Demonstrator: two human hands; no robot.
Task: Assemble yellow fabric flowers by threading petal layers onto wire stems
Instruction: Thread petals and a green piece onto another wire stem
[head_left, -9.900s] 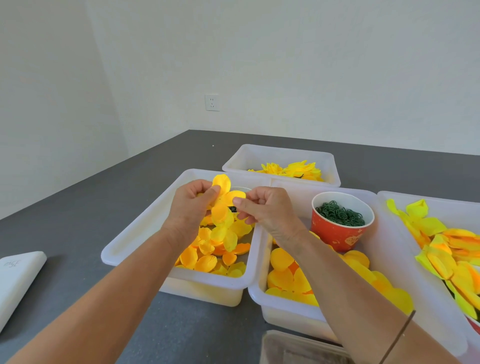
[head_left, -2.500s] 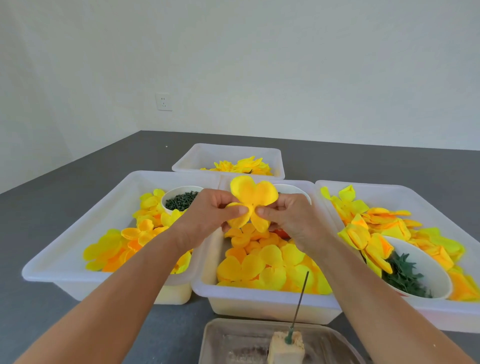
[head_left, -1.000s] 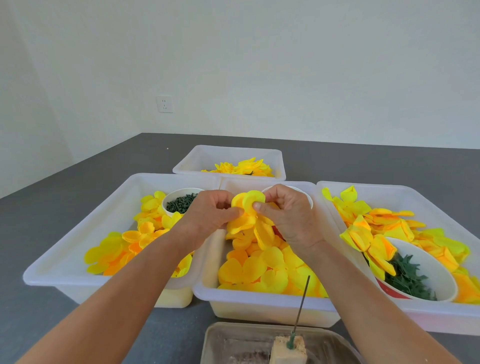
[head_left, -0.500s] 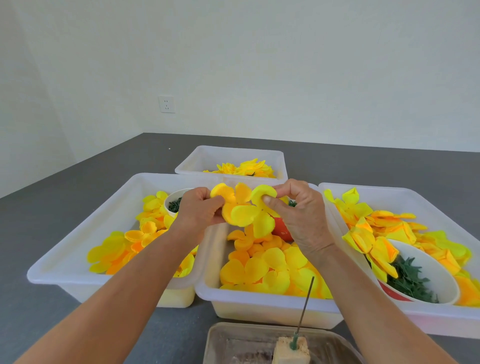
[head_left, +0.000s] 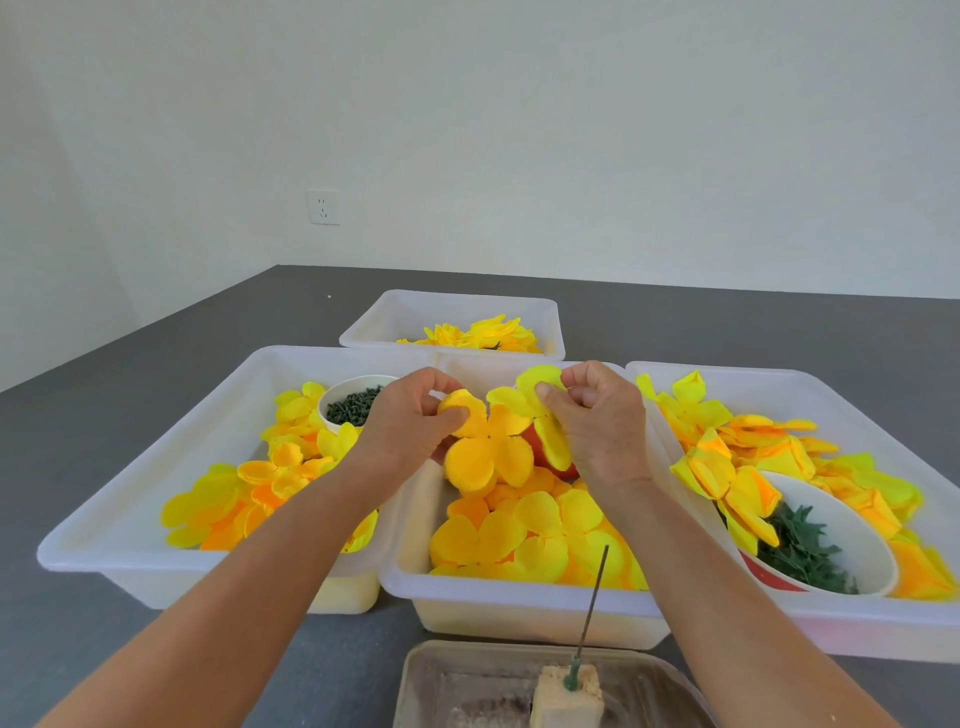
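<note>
My left hand (head_left: 410, 428) pinches an orange-yellow petal layer (head_left: 488, 447) by its upper left petal. My right hand (head_left: 597, 423) pinches a paler yellow petal layer (head_left: 540, 400) just to the right of it. Both layers hang above the middle white bin (head_left: 519, 597), which holds several loose yellow petal layers. A thin green wire stem (head_left: 589, 613) stands upright in a small foam block (head_left: 566, 699) near the bottom edge, below my hands.
The left bin (head_left: 156, 551) holds petals and a white cup of dark green bits (head_left: 358, 402). In the right bin (head_left: 883, 623) lie folded petals and a bowl of green leaves (head_left: 815, 551). A far bin (head_left: 452, 312) holds finished flowers. The foam block sits in a clear tray (head_left: 467, 686).
The two petal layers, held together a second ago, have come apart: my left hand keeps the orange one, my right hand has drawn the paler one to the right.
</note>
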